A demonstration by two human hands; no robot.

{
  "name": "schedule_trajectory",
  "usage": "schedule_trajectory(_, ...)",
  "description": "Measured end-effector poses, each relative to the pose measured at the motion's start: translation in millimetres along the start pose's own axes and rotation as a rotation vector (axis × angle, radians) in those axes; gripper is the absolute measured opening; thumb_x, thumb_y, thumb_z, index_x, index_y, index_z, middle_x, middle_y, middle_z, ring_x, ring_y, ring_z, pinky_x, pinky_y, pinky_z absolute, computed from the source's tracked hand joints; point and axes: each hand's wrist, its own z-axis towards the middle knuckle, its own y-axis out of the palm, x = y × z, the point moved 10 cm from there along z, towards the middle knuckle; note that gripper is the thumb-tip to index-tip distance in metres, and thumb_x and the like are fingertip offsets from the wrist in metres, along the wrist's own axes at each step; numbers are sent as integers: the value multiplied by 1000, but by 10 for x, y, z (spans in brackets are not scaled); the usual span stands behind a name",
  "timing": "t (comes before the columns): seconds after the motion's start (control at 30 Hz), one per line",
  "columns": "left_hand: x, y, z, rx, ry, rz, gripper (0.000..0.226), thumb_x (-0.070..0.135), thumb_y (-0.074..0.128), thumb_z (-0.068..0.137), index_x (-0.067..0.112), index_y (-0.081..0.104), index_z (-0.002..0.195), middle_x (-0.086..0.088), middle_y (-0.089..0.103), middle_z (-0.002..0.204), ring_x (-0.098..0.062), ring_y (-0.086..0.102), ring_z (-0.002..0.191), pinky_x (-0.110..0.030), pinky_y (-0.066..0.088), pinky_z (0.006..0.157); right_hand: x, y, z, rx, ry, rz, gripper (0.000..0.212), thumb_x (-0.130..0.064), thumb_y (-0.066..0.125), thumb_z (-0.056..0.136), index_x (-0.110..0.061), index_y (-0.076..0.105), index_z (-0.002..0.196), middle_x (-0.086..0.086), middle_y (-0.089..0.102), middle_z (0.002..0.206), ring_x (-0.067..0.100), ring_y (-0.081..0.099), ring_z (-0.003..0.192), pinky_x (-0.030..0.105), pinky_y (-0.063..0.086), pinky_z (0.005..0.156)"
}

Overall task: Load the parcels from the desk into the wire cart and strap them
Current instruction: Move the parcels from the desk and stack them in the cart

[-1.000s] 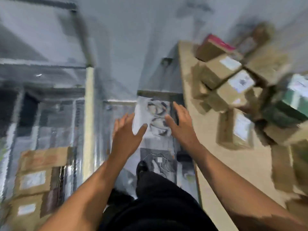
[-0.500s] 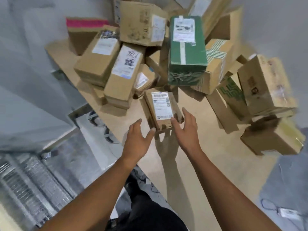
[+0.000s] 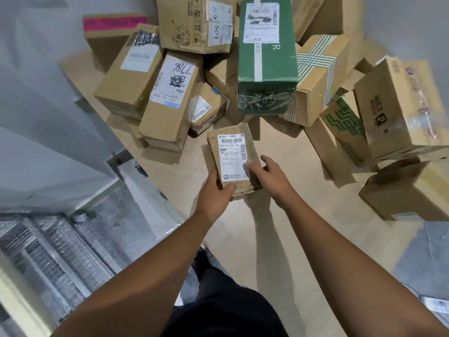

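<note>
A small flat brown parcel (image 3: 230,147) with a white barcode label lies on the light wooden desk (image 3: 279,234), in front of a heap of parcels. My left hand (image 3: 215,194) grips its near left corner, thumb on top. My right hand (image 3: 269,176) clasps its right edge, thumb pressed on the label. Behind it stand a green box (image 3: 267,59), a brown box marked 7786 (image 3: 170,98) and several other cardboard boxes. The wire cart (image 3: 53,254) shows at the lower left, below desk level.
More boxes crowd the desk's right side, one with green print (image 3: 345,127) and a large one (image 3: 408,193) near the right edge. A grey wall panel (image 3: 43,117) runs along the left. White cables (image 3: 437,305) lie on the grey floor at the lower right.
My view has swung from the cart to the desk. Both hands have reached forward from open in the air and closed on the small labelled parcel.
</note>
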Motion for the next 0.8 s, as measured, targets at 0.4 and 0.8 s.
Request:
schedule_trajectory(0.4,-566,-549,-923,118,-49,-439,50,50,72,89,31,41,124,7,61,124,-13,68,114,-48,56,102,311,785,-1025,-260,-31,218,71,-77,75,72,-40,50,127,-2,66,128,13,76,103,42,63,89)
schedule_trajectory(0.8,-1688,-2062,-2270,578,69,-798,53,41,66,99,42,43,147,10,58,142,-2,70,110,-22,60,79,-664,2705,-1997,-574,-367,-116,42,-49,71,96,-47,54,134,-14,67,132,11,69,117,32,59,95)
